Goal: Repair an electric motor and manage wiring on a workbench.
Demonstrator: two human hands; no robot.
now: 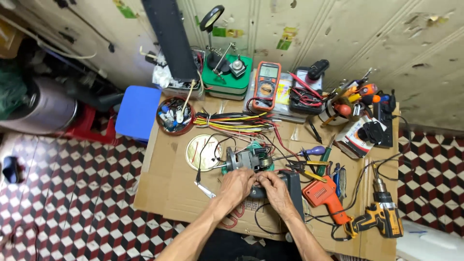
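Where checkered floor tiles [72, 193] show, cluttered cardboard sheet [169, 188], scuffed wall [338, 29].

The single head camera is looking steeply down from above the person, facing the pale scuffed wall [338, 38], taking in the whole flat brown cardboard work surface [169, 193] from moderately near.

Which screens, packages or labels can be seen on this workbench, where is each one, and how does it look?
Multimeter: top centre of the cardboard, upright rectangle, orange casing, grey screen, round dial.
Small box: right side, white and red, picture of a black part.
Stickers: on the wall behind, torn, yellow and green.
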